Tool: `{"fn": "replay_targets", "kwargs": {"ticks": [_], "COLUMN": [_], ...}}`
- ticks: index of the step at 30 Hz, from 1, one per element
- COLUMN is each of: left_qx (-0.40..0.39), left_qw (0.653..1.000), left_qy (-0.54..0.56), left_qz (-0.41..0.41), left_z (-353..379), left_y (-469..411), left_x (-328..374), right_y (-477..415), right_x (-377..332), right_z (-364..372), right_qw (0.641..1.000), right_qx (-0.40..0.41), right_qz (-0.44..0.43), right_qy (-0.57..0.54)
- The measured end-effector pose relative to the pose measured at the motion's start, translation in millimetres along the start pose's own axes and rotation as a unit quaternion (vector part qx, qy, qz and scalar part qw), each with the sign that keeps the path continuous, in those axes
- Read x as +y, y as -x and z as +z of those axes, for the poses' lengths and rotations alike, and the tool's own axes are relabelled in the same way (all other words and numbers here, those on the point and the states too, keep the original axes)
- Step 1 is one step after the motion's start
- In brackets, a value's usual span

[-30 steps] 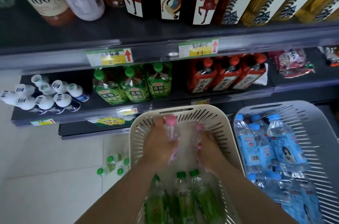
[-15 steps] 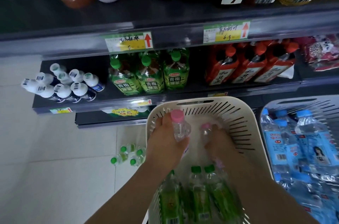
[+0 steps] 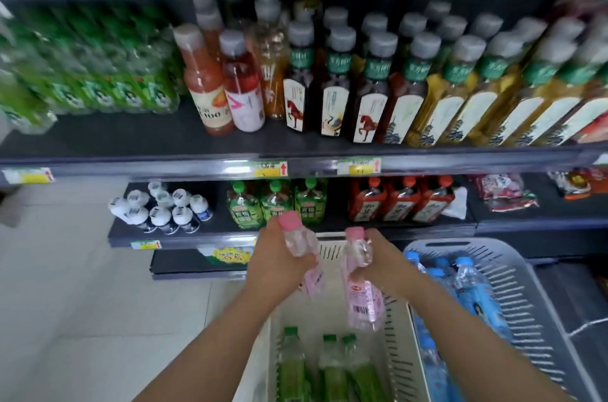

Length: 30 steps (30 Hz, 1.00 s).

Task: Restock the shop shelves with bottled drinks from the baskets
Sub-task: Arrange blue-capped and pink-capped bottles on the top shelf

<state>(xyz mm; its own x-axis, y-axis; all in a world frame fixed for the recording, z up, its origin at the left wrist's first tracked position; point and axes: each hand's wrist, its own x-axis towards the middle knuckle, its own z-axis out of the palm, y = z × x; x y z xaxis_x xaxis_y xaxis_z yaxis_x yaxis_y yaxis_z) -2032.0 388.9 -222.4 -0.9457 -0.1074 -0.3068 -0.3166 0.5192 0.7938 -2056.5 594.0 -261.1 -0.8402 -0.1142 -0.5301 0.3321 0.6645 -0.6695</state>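
Both pink-cap bottles (image 3: 362, 298) are now up out of the cream basket (image 3: 396, 352) vs. 0.5 s ago. Left hand (image 3: 276, 265) and right hand (image 3: 383, 261) each grip one, held above the basket in front of the shelves (image 3: 148, 138). Pick done; shelving prob. next.

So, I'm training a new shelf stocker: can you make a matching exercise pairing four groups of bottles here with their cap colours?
1. held bottles, one in the left hand, one in the right hand
2. lying bottles in the cream basket
3. water bottles in the grey basket
4. red bottles on the lower shelf

A. blue
B. orange
C. pink
D. green

Pairs: 1-C, 2-D, 3-A, 4-B
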Motion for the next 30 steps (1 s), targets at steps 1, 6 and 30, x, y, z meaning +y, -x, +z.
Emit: {"fn": "replay_targets", "kwargs": {"ticks": [1, 6, 30], "left_qx": [0.009, 0.057, 0.198], "left_qw": [1.000, 0.997, 0.961], "left_qy": [0.020, 0.038, 0.086], "left_qz": [0.002, 0.044, 0.175], "left_z": [-12, -73, -424], "left_y": [7, 40, 143], "left_x": [11, 61, 83], "right_y": [12, 69, 200], "right_x": [-14, -88, -412], "right_z": [-12, -61, 21], "right_qw": [1.000, 0.997, 0.930], "right_qx": [-0.007, -0.010, 0.059], "right_qz": [-0.013, -0.079, -0.343], "right_qy": [0.002, 0.002, -0.118]}}
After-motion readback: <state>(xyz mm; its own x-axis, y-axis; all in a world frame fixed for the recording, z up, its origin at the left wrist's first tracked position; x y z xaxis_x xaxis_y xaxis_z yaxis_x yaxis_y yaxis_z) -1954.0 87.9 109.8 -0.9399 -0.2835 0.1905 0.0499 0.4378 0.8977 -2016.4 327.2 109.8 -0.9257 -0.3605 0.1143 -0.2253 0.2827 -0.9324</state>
